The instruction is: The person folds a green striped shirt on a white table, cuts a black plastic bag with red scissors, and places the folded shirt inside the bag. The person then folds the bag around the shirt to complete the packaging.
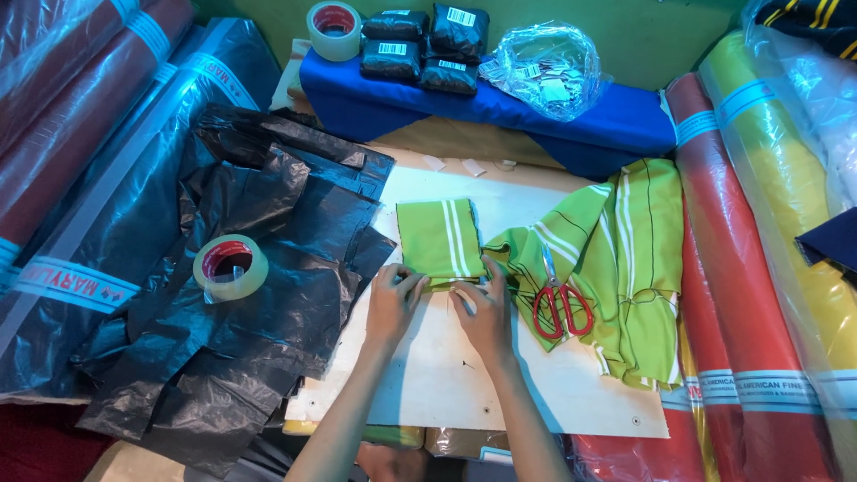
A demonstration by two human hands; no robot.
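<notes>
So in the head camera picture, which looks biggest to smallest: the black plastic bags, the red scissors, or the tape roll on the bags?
1. Black plastic bags, by far.
2. Red scissors and tape roll look about alike; I can't rank them.

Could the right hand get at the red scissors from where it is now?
Probably yes. The scissors lie in the open on the loose green cloth, just right of the right hand, with nothing on top or between. That hand now rests on the folded cloth.

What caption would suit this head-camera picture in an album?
Both hands press a folded green striped cloth on a white board, red-handled scissors alongside.
</notes>
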